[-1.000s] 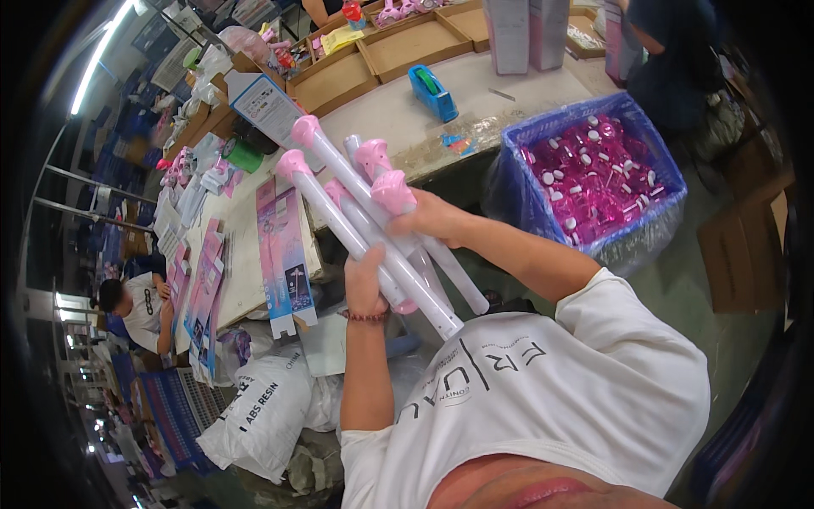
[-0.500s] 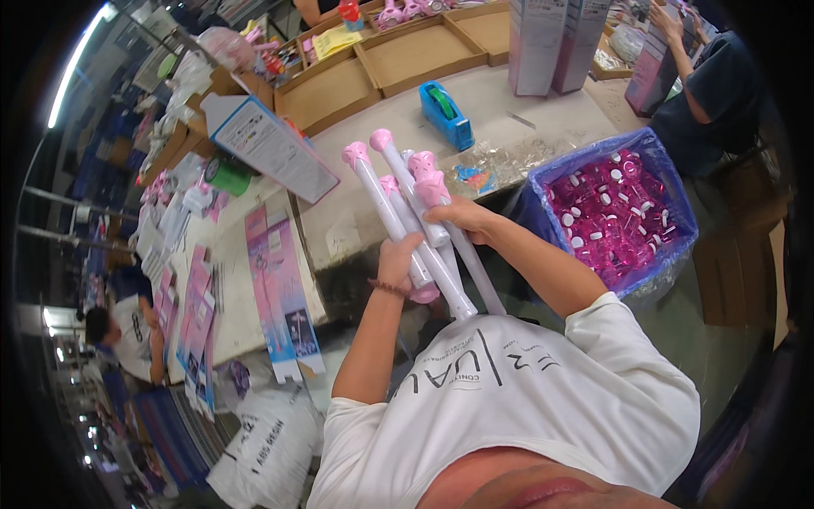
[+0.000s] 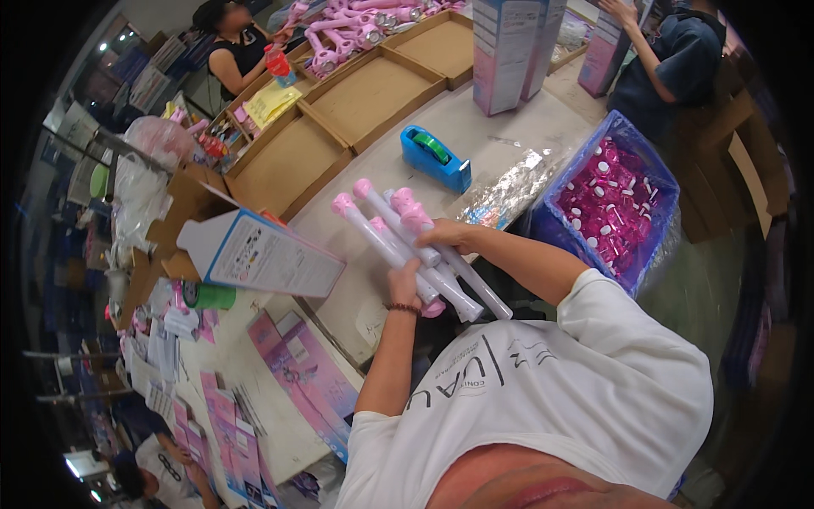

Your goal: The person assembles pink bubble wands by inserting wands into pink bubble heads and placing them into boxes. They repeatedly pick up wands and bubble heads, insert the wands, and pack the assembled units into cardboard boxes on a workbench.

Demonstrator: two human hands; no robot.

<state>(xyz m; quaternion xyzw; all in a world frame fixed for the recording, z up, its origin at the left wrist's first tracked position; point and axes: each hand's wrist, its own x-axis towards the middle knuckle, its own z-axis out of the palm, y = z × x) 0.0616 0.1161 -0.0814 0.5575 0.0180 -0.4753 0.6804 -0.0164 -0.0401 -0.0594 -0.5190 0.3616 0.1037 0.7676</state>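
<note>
In front of my chest I hold a bundle of several white tubes (image 3: pixel 373 236) with pink ends. The tubes lie at a slant, pink knobs away from me. My left hand (image 3: pixel 404 286) is closed round the near part of the bundle, its fingers partly hidden. On the other side, my right hand (image 3: pixel 448 236) grips the tubes just below a pink crown-shaped end (image 3: pixel 412 210). Beyond the bundle a blue tape dispenser (image 3: pixel 437 159) with a green roll stands on the table. An open printed box (image 3: pixel 280 259) lies tilted to the left.
To my right stands a blue-lined bin (image 3: pixel 543 222) of pink translucent pieces with white caps. Cardboard trays (image 3: pixel 339 157) line the far table edge, and tall boxes (image 3: pixel 504 59) stand beyond. Flat printed cartons (image 3: pixel 297 365) lie left. Other people (image 3: pixel 670 64) work nearby.
The view has swung round, so the box and cartons on the left appear lower and more of the far trays shows. Both hands keep hold of the tubes, which look little changed.
</note>
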